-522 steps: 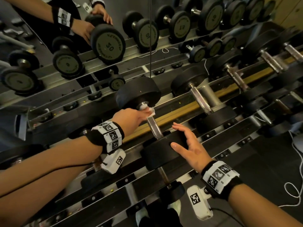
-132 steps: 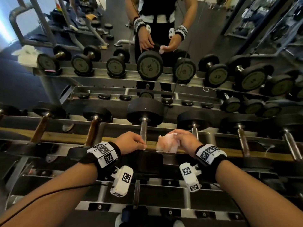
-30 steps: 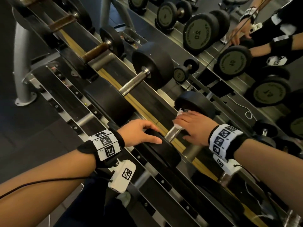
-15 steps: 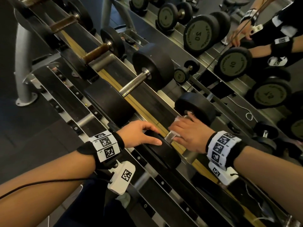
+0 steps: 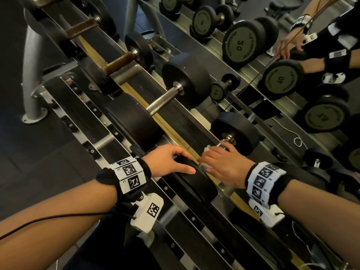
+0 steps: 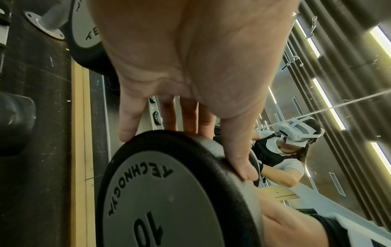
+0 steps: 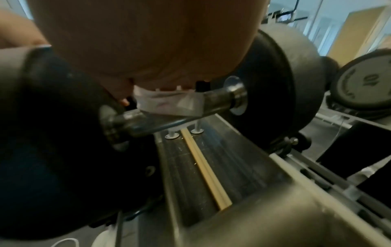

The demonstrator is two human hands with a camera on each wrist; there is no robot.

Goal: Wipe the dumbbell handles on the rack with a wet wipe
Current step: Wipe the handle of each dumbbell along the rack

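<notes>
On the top rail of the rack (image 5: 176,134) lies a black dumbbell marked 10, with its near head (image 5: 196,184) toward me and its far head (image 5: 238,131) by the mirror. My left hand (image 5: 181,160) rests on the near head (image 6: 169,192), fingers (image 6: 188,117) laid over its rim. My right hand (image 5: 212,156) grips the chrome handle (image 7: 220,98) through a white wet wipe (image 7: 169,102). Only corners of the wet wipe (image 5: 206,148) peek past the knuckles. The middle of the handle (image 5: 226,142) is hidden under the hand.
To the left sits a larger dumbbell with a bare chrome handle (image 5: 165,98), then dumbbells with brown handles (image 5: 120,61). A mirror behind reflects the rack, a head marked 50 (image 5: 241,43) and my arms. A grey rack post (image 5: 31,75) stands at far left; lower rails run below my wrists.
My right hand has slid with the wipe down the handle, from the far head toward the near head. The left hand has stayed on the near head.
</notes>
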